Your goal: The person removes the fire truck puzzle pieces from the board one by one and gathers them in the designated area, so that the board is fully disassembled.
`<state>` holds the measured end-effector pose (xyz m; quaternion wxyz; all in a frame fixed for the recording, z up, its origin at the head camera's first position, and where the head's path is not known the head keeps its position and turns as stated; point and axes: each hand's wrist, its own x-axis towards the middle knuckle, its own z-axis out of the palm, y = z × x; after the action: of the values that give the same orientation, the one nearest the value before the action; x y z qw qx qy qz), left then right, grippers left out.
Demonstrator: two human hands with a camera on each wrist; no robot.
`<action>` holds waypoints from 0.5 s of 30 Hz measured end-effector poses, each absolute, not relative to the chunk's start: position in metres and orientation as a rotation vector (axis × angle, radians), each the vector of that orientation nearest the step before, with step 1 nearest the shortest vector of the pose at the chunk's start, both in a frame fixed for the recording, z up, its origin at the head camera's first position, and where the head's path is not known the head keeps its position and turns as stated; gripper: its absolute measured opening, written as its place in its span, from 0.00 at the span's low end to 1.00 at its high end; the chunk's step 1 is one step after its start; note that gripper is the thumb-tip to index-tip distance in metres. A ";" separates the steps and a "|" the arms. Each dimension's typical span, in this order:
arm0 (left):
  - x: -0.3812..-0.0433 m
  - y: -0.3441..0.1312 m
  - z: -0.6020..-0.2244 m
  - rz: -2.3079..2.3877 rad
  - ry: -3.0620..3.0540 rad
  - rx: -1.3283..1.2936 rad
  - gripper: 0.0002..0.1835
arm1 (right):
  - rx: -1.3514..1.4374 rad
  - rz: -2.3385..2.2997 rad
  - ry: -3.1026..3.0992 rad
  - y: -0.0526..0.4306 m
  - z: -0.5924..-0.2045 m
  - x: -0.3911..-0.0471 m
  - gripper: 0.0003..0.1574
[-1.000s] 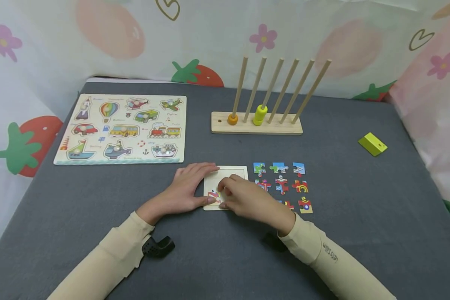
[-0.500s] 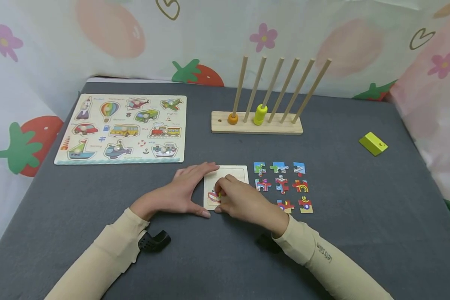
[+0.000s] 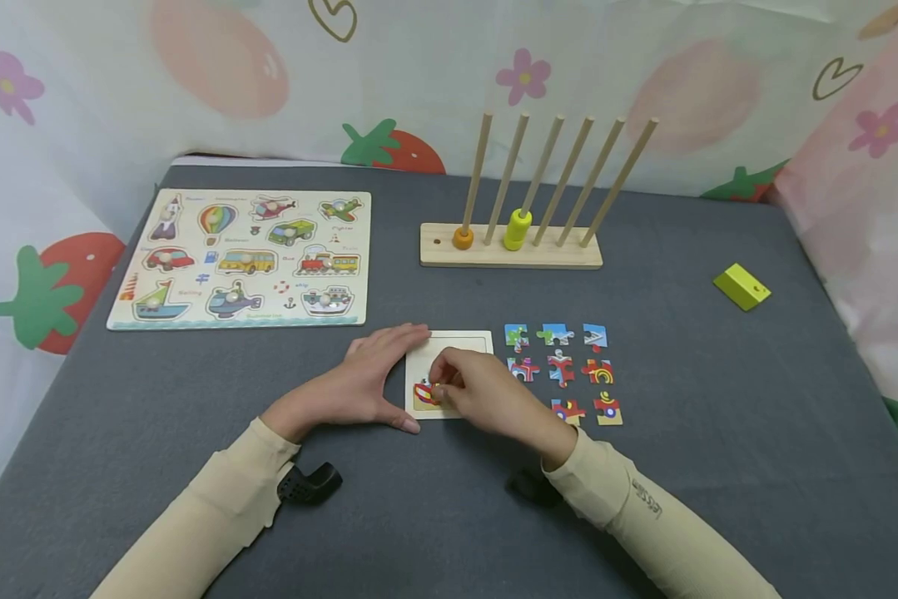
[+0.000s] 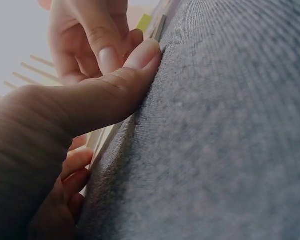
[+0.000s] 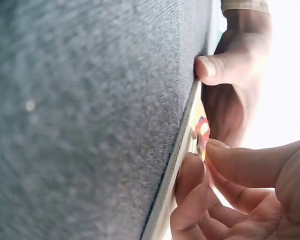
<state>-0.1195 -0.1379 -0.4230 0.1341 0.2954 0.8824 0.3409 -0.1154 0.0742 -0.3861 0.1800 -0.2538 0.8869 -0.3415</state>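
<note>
A pale wooden puzzle tray (image 3: 454,342) lies on the grey cloth between the hands. My right hand (image 3: 486,391) is over its lower part, thumb and index finger pinching a red and yellow jigsaw piece (image 3: 425,393). In the right wrist view the jigsaw piece (image 5: 202,136) stands tilted, its lower edge close over the tray's corner area. My left hand (image 3: 369,380) rests along the tray's left side, fingers extended toward the top corner and thumb at the bottom corner. Just right of the tray, several loose jigsaw pieces (image 3: 560,367) lie in rows.
Behind, a wooden peg stand (image 3: 568,256) holds several tall pegs, with orange and yellow-green beads on two. A vehicle picture board (image 3: 269,229) lies at the back left. Far right sits a yellow-green block (image 3: 742,287). A patterned curtain (image 3: 419,66) hangs behind the table.
My left thumb has slid off the jigsaw piece to the tray's bottom corner. My right hand has moved slightly left, and the piece in its fingers has turned.
</note>
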 end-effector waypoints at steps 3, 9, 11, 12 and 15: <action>-0.119 -0.139 -0.422 0.977 2.567 0.880 0.60 | -0.700 -0.993 2.494 0.074 -0.387 -0.116 0.03; -0.119 -0.139 -0.422 0.932 2.577 0.894 0.61 | -0.611 -1.086 2.451 0.092 -0.379 -0.123 0.03; -0.119 -0.139 -0.422 0.921 2.575 0.896 0.61 | -0.560 -1.110 2.462 0.105 -0.375 -0.126 0.04; -0.119 -0.139 -0.422 0.917 2.573 0.900 0.61 | -0.529 -1.118 2.468 0.113 -0.373 -0.128 0.04; -0.119 -0.139 -0.422 0.915 2.571 0.905 0.61 | -0.459 -1.126 2.468 0.138 -0.368 -0.130 0.05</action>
<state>-0.1186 -0.1394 -0.4215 0.1328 0.3119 0.8864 0.3154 -0.1303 0.1385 -0.3677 0.1940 -0.1636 0.8800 -0.4016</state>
